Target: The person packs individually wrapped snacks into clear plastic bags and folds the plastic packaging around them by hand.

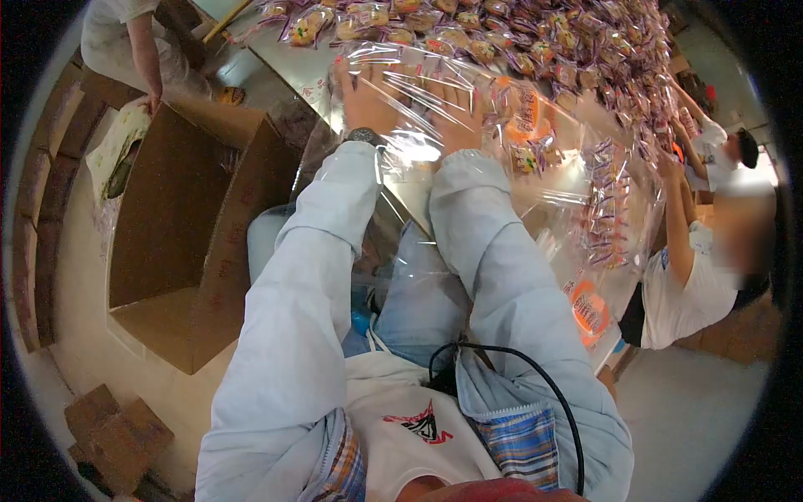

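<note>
Both of my hands lie under or inside a large clear plastic bag [410, 65], whose film is stretched and full of glare. My left hand [368, 102] is spread flat, with a dark watch on its wrist. Beside it, my right hand [456, 115] is also stretched out flat, palm down, its fingers partly blurred by reflections. No thing shows in either hand. To the right of my right hand, orange printing [527, 117] shows on clear plastic, with a row of small wrapped packets [606, 201] beyond it.
Many small wrapped food packets [560, 42] cover the table's far side. An open cardboard box [167, 217] stands at my left, and a flattened carton piece [121, 435] lies on the floor. One person [142, 42] bends at upper left; other people [690, 284] work at right.
</note>
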The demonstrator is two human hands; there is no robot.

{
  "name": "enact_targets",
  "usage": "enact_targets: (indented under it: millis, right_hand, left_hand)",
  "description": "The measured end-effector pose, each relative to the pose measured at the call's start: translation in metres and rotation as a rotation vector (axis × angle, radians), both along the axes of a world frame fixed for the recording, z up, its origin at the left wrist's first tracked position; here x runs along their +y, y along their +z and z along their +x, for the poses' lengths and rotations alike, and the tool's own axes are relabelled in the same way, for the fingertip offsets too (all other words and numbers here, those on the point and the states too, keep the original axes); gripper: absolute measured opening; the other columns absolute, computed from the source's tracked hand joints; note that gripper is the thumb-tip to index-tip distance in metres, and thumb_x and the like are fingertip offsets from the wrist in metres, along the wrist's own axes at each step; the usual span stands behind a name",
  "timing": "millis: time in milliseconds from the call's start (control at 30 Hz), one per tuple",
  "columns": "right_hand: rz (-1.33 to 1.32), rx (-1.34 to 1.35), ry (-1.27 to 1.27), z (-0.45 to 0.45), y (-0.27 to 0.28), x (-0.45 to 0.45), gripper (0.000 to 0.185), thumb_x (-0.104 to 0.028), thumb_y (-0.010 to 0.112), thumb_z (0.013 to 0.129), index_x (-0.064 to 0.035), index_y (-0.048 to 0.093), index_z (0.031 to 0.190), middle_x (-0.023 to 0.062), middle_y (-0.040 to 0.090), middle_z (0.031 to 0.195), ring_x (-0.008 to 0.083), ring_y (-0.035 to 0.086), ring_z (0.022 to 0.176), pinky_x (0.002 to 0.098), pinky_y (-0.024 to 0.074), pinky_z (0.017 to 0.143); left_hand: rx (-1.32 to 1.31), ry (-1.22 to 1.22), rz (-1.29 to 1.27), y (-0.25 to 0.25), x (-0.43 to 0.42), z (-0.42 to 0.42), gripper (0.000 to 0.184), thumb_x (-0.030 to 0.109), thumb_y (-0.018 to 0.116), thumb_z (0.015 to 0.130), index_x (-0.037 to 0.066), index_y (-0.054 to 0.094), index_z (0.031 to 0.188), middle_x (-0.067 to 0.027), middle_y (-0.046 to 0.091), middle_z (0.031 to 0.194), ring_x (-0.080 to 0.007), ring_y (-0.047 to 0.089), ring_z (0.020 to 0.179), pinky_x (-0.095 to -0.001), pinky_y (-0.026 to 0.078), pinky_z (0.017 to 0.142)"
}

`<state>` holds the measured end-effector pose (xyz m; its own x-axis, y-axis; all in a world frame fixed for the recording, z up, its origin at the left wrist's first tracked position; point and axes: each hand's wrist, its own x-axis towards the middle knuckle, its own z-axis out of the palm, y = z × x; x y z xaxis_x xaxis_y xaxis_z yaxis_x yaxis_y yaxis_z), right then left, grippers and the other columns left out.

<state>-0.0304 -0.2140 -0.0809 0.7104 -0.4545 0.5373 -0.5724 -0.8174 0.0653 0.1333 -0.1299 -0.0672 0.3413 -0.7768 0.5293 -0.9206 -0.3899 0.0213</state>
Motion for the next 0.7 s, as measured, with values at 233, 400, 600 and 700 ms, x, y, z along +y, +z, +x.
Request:
enact_targets:
  millis: [233,400,600,700]
  right_hand:
    - [0.205,-0.079,-0.02,-0.037,0.015,0.056,0.078,-0.015,0.066,0.08,0.0033,0.036,0.15,0.0228,0.037,0.156,0.0385,0.032,0.147,0.0523,0.0201,0.124]
    - [0.3,-0.129,0.003,-0.047,-0.005,0.064,0.074,-0.013,0.063,0.081,0.0031,0.039,0.149,0.021,0.038,0.157,0.0363,0.032,0.148,0.052,0.0226,0.123]
    - [0.389,-0.206,-0.012,-0.046,-0.015,0.077,0.077,-0.01,0.059,0.087,0.0055,0.026,0.155,0.0263,0.047,0.147,0.0422,0.045,0.136,0.0521,0.0327,0.116]
    - [0.574,-0.233,0.001,-0.051,-0.002,0.081,0.076,-0.011,0.058,0.087,0.009,0.027,0.153,0.0263,0.037,0.154,0.0381,0.039,0.143,0.0502,0.0293,0.12]
  left_hand:
    - [0.026,-0.16,-0.169,0.008,0.012,-0.032,0.047,0.025,0.058,0.092,0.006,0.055,0.136,-0.0163,0.051,0.147,-0.0371,0.041,0.142,-0.068,0.014,0.118]
    - [-0.061,-0.36,-0.279,0.013,0.0,-0.058,0.046,0.024,0.065,0.087,0.013,0.057,0.131,-0.0079,0.062,0.123,-0.0293,0.047,0.136,-0.0643,0.018,0.12]
    - [-0.037,-0.325,-0.051,0.014,-0.018,-0.068,0.043,0.033,0.069,0.086,0.01,0.063,0.122,-0.0116,0.062,0.127,-0.0293,0.049,0.133,-0.0601,0.025,0.118]
    - [0.015,-0.339,-0.082,0.017,-0.023,-0.073,0.042,0.034,0.065,0.089,0.006,0.062,0.121,-0.0176,0.061,0.131,-0.0334,0.048,0.136,-0.0557,0.026,0.119]
